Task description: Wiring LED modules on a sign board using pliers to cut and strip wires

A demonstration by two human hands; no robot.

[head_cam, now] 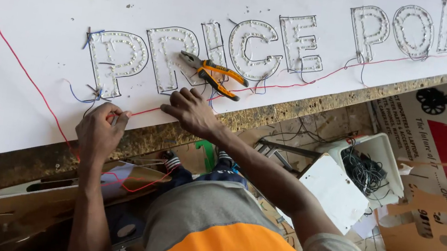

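Two hands on thin red wire (142, 111): left hand (97, 131) pinching it shut, right hand (191, 111) fingers spread, pressing white sign board (34, 31). Light, limp, easily kinked; best gripped close to the board.

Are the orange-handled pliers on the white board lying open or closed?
Closed at the nose. The pliers lie flat on the white board, tips together, handles slightly spread, untouched by either hand.

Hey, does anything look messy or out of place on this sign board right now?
Mostly loose wiring. A red wire trails slack across the white board and off its edge near the left hand. Pliers lie across the outlined letters above the right hand. Nothing looks spilled or broken.
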